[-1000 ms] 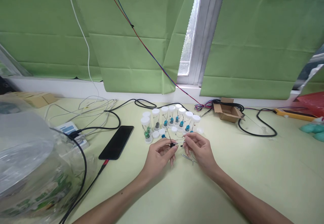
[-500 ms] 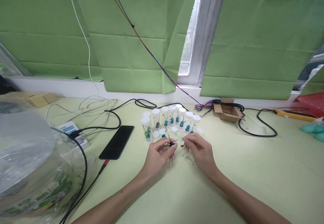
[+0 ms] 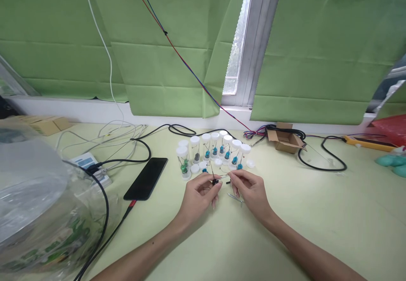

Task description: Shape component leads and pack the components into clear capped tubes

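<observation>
My left hand (image 3: 199,192) pinches a small black part (image 3: 215,182) with a thin dark rod (image 3: 211,169) standing up from it. My right hand (image 3: 249,188) is closed on a slim silvery tool (image 3: 223,176), its kind too small to make out, which reaches left to the black part. A short black piece (image 3: 228,182) shows beside the right fingertips. Below them a small metal tool (image 3: 234,197) lies on the table. Just beyond both hands stand several clear vials (image 3: 196,150) with white caps, holding blue, green or grey pieces on thin rods.
Loose white caps (image 3: 218,162) lie among the vials. A black phone (image 3: 146,178) with a cable plugged in rests at left, near a large clear plastic bag (image 3: 47,213). Toward the window are cables (image 3: 182,129) and an open cardboard box (image 3: 285,140).
The view has shifted very slightly. Both hands stay almost in place, still holding the black part and the slim tool.
</observation>
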A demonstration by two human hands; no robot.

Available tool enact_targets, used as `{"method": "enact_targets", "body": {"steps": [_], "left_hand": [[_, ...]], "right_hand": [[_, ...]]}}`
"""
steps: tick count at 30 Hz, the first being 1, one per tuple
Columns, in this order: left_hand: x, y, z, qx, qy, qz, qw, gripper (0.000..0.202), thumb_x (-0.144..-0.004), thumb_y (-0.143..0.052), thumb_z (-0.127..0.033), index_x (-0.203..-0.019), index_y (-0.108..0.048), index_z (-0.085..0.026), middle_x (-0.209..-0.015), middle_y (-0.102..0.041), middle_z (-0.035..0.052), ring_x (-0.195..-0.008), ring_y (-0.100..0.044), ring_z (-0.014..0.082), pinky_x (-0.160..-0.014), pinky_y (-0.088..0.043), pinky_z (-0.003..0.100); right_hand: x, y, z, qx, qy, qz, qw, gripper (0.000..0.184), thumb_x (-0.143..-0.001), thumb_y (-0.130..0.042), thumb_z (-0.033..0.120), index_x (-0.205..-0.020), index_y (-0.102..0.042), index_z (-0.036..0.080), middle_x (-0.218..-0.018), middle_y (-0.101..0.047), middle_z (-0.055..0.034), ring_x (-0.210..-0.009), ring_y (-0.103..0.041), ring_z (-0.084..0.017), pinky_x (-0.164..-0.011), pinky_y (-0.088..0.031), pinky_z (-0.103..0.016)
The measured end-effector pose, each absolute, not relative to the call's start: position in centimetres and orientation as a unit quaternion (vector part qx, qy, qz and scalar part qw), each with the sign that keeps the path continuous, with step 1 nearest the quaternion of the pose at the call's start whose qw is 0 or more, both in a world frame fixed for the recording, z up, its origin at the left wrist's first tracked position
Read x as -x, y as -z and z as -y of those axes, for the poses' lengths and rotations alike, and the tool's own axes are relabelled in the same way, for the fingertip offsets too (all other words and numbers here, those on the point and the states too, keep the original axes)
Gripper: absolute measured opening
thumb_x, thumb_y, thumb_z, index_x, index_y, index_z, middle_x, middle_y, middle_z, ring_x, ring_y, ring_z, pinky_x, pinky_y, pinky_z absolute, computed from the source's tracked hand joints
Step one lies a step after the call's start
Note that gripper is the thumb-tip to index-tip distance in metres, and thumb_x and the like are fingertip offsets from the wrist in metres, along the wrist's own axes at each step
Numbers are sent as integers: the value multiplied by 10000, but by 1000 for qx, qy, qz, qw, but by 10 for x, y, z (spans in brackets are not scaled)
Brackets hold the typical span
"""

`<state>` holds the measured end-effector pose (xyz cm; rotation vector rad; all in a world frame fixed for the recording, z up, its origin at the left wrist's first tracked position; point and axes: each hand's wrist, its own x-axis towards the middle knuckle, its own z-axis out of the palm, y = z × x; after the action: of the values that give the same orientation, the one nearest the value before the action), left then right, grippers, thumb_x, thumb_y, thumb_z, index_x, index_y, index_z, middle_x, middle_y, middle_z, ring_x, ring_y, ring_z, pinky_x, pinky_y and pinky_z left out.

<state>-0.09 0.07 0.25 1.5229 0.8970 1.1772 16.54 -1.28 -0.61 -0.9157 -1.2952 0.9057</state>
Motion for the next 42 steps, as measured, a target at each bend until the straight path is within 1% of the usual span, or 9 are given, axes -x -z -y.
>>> {"method": "enact_targets", "body": {"steps": [4,8,15,18,22,27,31,35,42], "left_hand": [[1,-4,0,-623,-481,-373,491,185,-799,-683,-304,-865,-693,-131,-671,-530,-11,-430,-530,92,-398,-436,223],[2,-5,-1,-613,-474,-371,512,178,-809,-684,-315,-847,-682,-141,-606,-549,-17,-429,-524,100,-426,-429,227],[5,-4,-4,-581,-457,-375,559,188,-829,-680,-334,-840,-650,-148,-522,-565,-23,-426,-480,94,-465,-384,225],[5,-3,-6,-577,-446,-373,574,190,-835,-676,-333,-856,-646,-147,-503,-566,-27,-418,-462,89,-483,-377,228],[5,-2,-7,-591,-434,-374,567,195,-838,-673,-340,-870,-651,-148,-505,-567,-27,-415,-458,87,-490,-374,231],[5,-3,-4,-626,-429,-376,531,187,-840,-664,-337,-890,-660,-157,-549,-568,-26,-422,-486,96,-490,-397,238],[3,-5,-2,-655,-431,-378,492,201,-831,-662,-346,-888,-681,-154,-627,-563,-12,-428,-503,100,-453,-398,237],[0,-4,-2,-680,-431,-377,457,191,-837,-652,-331,-896,-696,-155,-682,-544,-7,-429,-502,88,-448,-390,233],[0,-1,-2,-724,-409,-377,409,144,-850,-633,-289,-876,-708,-168,-722,-560,10,-471,-507,85,-474,-408,221]], "right_hand": [[-164,5,12,398,-399,556,611,161,-879,-633,288,-806,-691,157,-552,-518,32,-443,-453,-85,-445,-396,-238],[-164,6,11,387,-406,555,614,141,-880,-634,288,-839,-688,164,-574,-530,28,-454,-465,-87,-451,-404,-240],[-167,11,11,358,-398,585,609,156,-876,-634,276,-1001,-679,195,-749,-587,-12,-557,-535,-114,-516,-463,-264],[-169,14,10,348,-366,616,605,154,-888,-614,245,-1022,-679,208,-800,-587,-21,-584,-546,-116,-543,-477,-269],[-173,17,8,347,-315,642,606,133,-896,-595,211,-988,-691,206,-786,-587,-19,-570,-551,-112,-549,-479,-269],[-175,21,7,365,-308,634,609,118,-904,-583,229,-890,-693,190,-708,-580,-4,-522,-543,-108,-508,-450,-256],[-175,21,7,396,-321,619,598,194,-914,-568,289,-774,-650,183,-648,-571,6,-489,-511,-105,-471,-416,-240],[-175,20,8,423,-325,612,584,259,-916,-555,337,-712,-599,183,-578,-538,26,-450,-456,-95,-450,-382,-229],[-174,19,10,445,-311,614,573,356,-926,-518,415,-650,-498,192,-467,-405,64,-427,-353,-88,-429,-302,-229]]}}
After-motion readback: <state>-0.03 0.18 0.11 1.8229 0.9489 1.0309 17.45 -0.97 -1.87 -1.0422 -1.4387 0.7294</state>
